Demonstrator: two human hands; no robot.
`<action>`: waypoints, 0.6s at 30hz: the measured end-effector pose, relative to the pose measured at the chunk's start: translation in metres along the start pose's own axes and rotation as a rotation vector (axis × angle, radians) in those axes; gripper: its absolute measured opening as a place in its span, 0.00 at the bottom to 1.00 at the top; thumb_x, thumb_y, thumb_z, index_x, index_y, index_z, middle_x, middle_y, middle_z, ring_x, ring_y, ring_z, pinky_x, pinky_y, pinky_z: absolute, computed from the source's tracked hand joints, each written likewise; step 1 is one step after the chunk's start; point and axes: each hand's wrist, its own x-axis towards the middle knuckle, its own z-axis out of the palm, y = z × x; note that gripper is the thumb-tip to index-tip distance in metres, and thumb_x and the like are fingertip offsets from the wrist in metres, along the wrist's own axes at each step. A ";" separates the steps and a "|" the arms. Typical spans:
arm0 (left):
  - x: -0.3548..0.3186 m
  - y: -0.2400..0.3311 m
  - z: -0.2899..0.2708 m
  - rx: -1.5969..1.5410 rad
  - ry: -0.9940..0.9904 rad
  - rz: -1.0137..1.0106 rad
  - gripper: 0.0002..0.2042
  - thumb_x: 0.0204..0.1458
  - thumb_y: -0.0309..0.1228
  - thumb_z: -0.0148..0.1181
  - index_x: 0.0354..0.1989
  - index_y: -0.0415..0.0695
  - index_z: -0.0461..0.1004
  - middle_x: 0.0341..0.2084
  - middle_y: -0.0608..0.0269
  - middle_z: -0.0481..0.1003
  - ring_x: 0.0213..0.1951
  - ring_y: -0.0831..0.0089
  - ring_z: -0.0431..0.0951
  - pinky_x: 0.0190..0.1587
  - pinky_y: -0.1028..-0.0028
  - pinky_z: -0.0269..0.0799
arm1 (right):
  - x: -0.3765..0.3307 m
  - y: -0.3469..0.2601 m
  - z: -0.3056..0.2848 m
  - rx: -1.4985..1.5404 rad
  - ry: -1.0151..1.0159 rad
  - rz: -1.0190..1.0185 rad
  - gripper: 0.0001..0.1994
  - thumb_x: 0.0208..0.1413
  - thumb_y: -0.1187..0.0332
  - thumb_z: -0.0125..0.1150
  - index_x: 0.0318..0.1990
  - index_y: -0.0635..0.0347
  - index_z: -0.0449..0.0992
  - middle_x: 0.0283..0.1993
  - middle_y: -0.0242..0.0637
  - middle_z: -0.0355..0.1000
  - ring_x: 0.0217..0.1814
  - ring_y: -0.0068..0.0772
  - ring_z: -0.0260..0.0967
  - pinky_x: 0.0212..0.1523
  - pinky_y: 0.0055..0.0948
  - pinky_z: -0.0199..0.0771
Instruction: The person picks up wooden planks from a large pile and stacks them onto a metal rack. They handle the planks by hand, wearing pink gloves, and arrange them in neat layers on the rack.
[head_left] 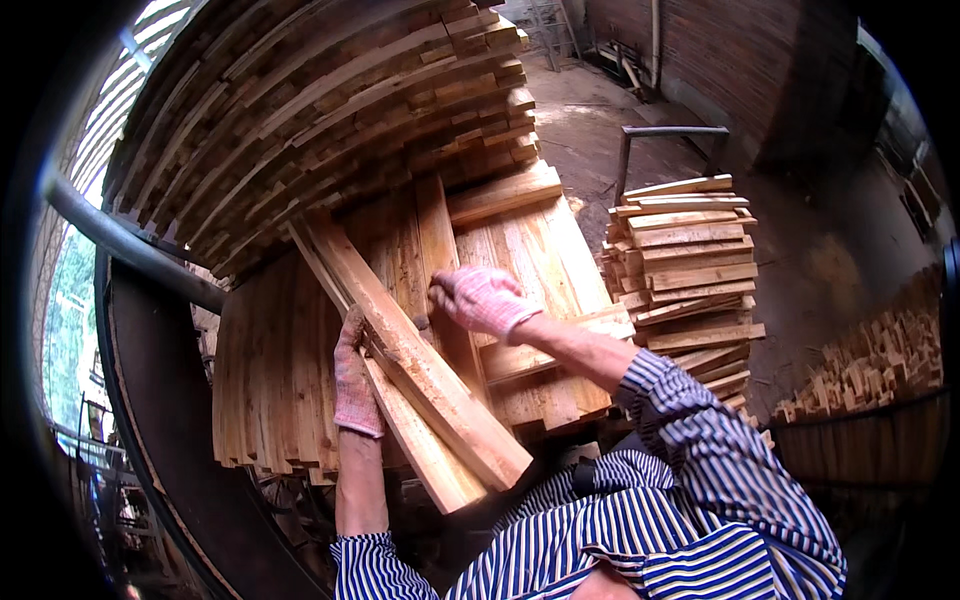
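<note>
My left hand (pixel 357 385), in a pinkish knit glove, grips the left edge of two long wooden boards. The upper board (pixel 425 365) lies slantwise over the lower board (pixel 440 482), and their near ends stick out toward my body. My right hand (pixel 485 300), gloved alike, is closed above a narrow plank (pixel 437 225) to the right of the boards. Its fingers are curled, and what they hold, if anything, cannot be made out. Under both hands is a layer of planks (pixel 270 370) laid side by side, with a short crosspiece (pixel 505 194) at the far right.
A tall stack of boards (pixel 330 100) rises at the far side. On the right stands a pile of short slats (pixel 690 260) beside a metal frame (pixel 675 131). A metal pipe (pixel 135 245) and a dark curved panel (pixel 165 400) are at left. More wood pieces (pixel 870 365) stand far right.
</note>
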 end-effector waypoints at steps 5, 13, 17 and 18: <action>0.008 0.006 -0.026 -0.043 -0.007 0.119 0.19 0.63 0.40 0.56 0.53 0.37 0.75 0.45 0.50 0.80 0.45 0.60 0.82 0.52 0.62 0.80 | -0.031 -0.086 -0.056 0.449 -0.114 0.028 0.40 0.59 0.35 0.54 0.69 0.55 0.61 0.55 0.58 0.67 0.57 0.58 0.70 0.57 0.48 0.72; 0.022 0.003 -0.007 -0.040 -0.229 -0.092 0.26 0.60 0.49 0.59 0.47 0.32 0.74 0.42 0.43 0.79 0.43 0.52 0.82 0.50 0.56 0.81 | -0.060 -0.034 -0.046 0.187 -0.009 0.412 0.37 0.56 0.42 0.59 0.71 0.45 0.63 0.57 0.54 0.67 0.58 0.52 0.70 0.55 0.45 0.73; 0.038 0.002 -0.027 0.053 -0.127 -0.156 0.31 0.59 0.55 0.57 0.44 0.30 0.75 0.39 0.40 0.80 0.40 0.50 0.83 0.49 0.54 0.81 | -0.029 0.011 -0.006 0.049 0.060 0.354 0.23 0.65 0.47 0.50 0.60 0.48 0.73 0.49 0.55 0.68 0.52 0.55 0.70 0.49 0.47 0.74; 0.039 0.002 -0.026 0.075 -0.146 -0.134 0.32 0.58 0.57 0.58 0.44 0.31 0.75 0.38 0.41 0.80 0.39 0.51 0.84 0.49 0.55 0.82 | -0.017 0.009 -0.009 0.020 0.035 0.315 0.22 0.65 0.47 0.49 0.56 0.50 0.74 0.50 0.55 0.68 0.49 0.56 0.71 0.48 0.49 0.75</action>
